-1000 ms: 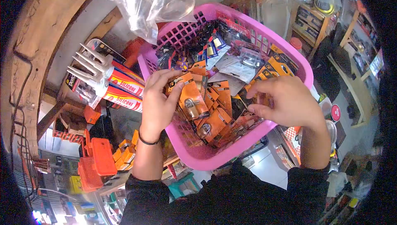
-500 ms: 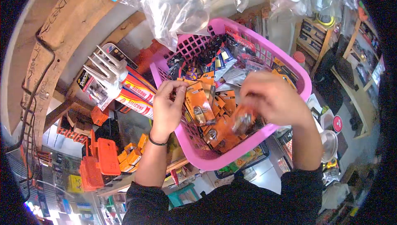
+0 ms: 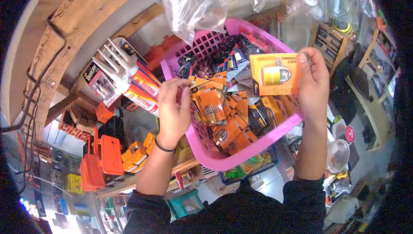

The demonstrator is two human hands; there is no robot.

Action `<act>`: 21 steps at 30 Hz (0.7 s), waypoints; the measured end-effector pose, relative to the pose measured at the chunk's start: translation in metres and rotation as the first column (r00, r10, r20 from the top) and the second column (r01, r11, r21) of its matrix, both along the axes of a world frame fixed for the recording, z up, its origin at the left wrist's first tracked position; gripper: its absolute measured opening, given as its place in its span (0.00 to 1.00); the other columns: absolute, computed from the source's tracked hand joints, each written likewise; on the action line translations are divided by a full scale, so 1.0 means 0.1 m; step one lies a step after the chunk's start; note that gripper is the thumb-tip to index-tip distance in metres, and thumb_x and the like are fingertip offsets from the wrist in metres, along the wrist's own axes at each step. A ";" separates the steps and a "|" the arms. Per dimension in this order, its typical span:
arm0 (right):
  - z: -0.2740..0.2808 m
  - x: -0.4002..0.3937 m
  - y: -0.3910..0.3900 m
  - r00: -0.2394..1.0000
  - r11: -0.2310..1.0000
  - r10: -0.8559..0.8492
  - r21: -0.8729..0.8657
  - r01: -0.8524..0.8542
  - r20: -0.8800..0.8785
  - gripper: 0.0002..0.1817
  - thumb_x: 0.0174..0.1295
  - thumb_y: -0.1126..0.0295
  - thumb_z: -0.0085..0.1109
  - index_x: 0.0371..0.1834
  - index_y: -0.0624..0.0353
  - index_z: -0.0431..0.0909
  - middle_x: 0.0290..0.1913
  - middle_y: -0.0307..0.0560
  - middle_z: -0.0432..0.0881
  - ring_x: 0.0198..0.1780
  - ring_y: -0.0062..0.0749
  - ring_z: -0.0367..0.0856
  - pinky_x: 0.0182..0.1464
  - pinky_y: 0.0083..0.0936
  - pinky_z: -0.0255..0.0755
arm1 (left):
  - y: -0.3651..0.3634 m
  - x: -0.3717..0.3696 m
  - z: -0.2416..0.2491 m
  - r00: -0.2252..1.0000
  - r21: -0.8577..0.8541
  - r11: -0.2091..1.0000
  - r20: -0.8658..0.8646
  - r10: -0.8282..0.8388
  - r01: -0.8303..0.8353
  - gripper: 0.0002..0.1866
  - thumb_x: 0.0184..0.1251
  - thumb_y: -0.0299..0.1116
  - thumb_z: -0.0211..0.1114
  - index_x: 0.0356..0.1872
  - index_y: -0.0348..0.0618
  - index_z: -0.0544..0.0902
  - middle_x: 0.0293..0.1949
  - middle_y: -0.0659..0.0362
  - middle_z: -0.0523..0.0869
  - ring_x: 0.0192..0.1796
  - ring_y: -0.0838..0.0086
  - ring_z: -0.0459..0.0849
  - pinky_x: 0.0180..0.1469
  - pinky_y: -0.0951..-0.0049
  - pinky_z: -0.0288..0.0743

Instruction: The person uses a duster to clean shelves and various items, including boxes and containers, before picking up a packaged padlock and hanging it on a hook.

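Observation:
My right hand (image 3: 314,77) pinches the right edge of an orange padlock pack (image 3: 275,74), its face toward me, above the right side of a pink basket (image 3: 219,161). At the basket's left rim is my left hand (image 3: 173,111), its thumb and fingers curved at the edge of another orange padlock pack (image 3: 208,105); whether it grips that pack is unclear. More orange packs (image 3: 234,133) lie in the near half of the basket, with dark and blue packs (image 3: 232,59) toward the back.
White-nozzled silicone tubes (image 3: 144,89) stand left of the basket. Plastic bags (image 3: 193,6) hang above its far side. An orange toolbox (image 3: 103,161) and small orange-yellow boxes (image 3: 137,156) are at lower left. A clear round container (image 3: 337,155) is at right.
My right hand has risen from inside the basket, bringing up the padlock pack, now facing me. My left hand stays by the left rim, its fingers slightly shifted.

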State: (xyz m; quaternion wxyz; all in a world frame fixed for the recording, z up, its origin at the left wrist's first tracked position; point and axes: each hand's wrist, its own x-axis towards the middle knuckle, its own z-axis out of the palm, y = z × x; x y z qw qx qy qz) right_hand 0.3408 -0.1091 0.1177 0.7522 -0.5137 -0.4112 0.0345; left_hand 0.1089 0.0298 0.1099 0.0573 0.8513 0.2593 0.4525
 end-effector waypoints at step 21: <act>0.07 0.06 -0.07 0.907 0.996 -0.008 0.073 0.042 -0.420 0.10 0.65 0.63 0.45 0.40 0.58 0.67 0.27 0.42 0.76 0.17 0.19 0.73 0.10 0.15 0.64 | -1.17 -1.77 -0.61 0.985 -0.432 0.886 -0.101 0.140 -0.170 0.12 0.54 0.24 0.61 0.41 0.37 0.77 0.33 0.55 0.81 0.36 0.71 0.80 0.38 0.75 0.71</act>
